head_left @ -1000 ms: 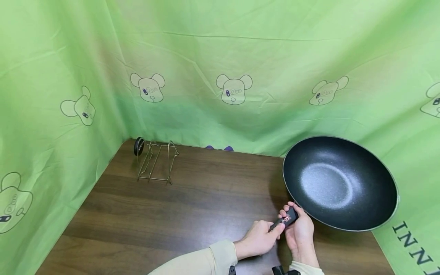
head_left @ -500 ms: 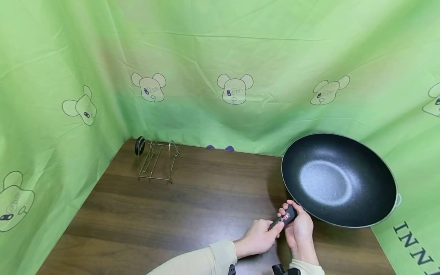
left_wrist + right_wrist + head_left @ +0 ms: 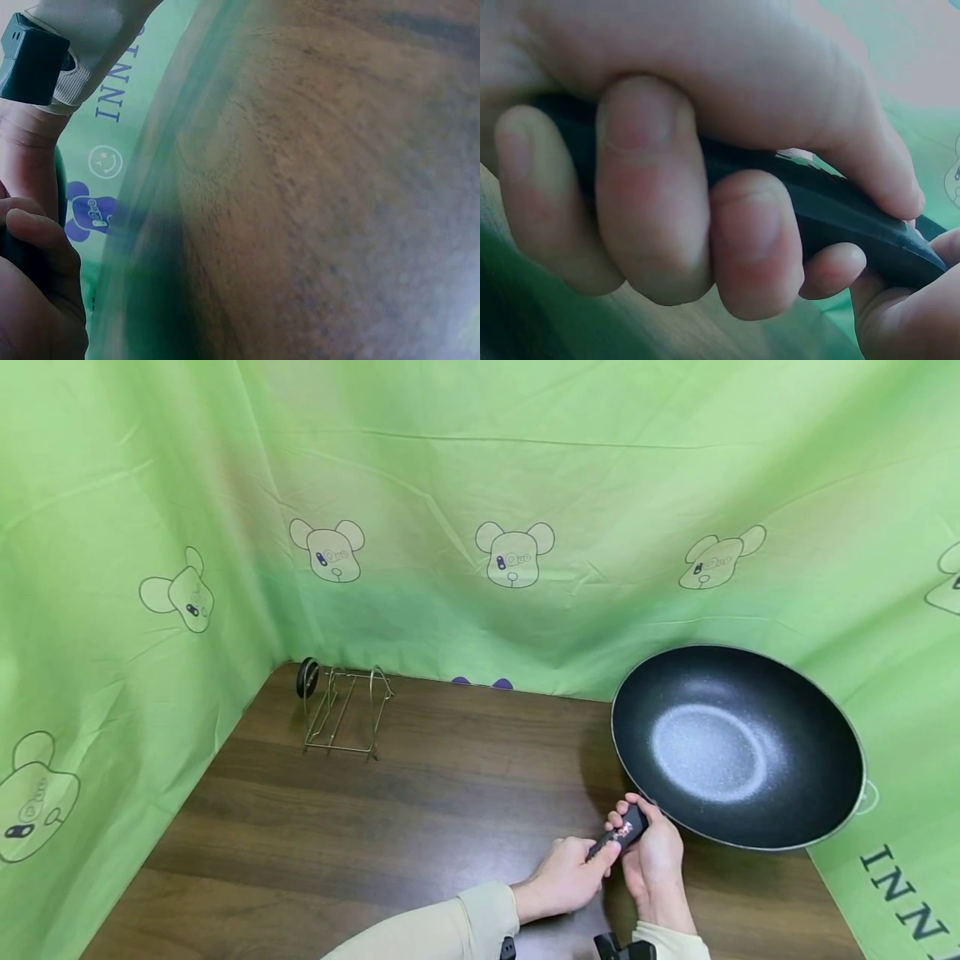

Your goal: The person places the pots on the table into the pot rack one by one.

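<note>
A large dark wok (image 3: pixel 795 768) with a pale-speckled base is at the right in the head view, its inside tilted toward me. Its black handle (image 3: pixel 619 833), marked with a small red and white print, points down and left. My left hand (image 3: pixel 562 878) grips the handle's end, thumb laid along the top. Nearer the wok's rim, my right hand (image 3: pixel 660 860) holds the same handle from below, its fingertips curled up over the far side. In the right wrist view several curled fingers wrap the black handle (image 3: pixel 832 217). A small ring handle (image 3: pixel 868 797) shows at the wok's far right.
A gold-coloured wire rack (image 3: pixel 337 749) with a black round disc (image 3: pixel 307 677) stands at the back left of the brown wooden table (image 3: pixel 420 827). Green cloth (image 3: pixel 420 618) printed with bear heads hangs along the back and both sides, close behind the wok.
The wok has risen slightly, its right side most, and the ring handle at its far right has come into view. Both hands keep their hold with hardly any shift.
</note>
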Demonstrator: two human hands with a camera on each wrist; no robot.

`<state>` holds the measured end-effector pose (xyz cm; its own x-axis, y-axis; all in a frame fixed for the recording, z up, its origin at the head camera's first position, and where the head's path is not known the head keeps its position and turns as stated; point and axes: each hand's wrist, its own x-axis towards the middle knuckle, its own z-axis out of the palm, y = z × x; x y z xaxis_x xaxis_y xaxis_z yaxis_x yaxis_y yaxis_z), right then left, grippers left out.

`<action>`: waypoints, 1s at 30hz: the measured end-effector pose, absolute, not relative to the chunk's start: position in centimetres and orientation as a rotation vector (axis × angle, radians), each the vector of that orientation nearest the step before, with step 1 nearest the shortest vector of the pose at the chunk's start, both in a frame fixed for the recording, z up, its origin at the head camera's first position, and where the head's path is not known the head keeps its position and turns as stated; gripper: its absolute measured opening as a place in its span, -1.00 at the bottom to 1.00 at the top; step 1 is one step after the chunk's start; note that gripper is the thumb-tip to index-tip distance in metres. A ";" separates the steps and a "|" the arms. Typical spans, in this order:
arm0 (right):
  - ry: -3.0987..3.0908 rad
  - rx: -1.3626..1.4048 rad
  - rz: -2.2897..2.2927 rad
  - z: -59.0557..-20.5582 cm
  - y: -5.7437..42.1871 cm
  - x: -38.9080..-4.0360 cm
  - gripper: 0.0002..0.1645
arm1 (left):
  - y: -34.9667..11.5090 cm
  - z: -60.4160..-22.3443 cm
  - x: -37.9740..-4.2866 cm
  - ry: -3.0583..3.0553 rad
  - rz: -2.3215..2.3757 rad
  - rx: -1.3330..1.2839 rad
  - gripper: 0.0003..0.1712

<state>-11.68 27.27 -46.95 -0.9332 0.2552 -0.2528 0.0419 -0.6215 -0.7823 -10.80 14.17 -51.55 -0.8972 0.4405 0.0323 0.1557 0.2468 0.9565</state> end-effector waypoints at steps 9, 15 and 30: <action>-1.376 -0.530 2.643 -46.8 27.0 -11.8 -0.71 | 14.1 -51.5 -10.9 2.277 1.711 0.557 -0.46; -1.414 -0.539 2.643 -47.0 27.0 -11.8 -0.70 | 14.0 -51.6 -10.7 2.277 1.720 0.538 -0.47; -1.466 -0.490 2.643 -47.2 26.8 -12.0 -0.70 | 13.9 -52.0 -10.6 2.272 1.743 0.538 -0.50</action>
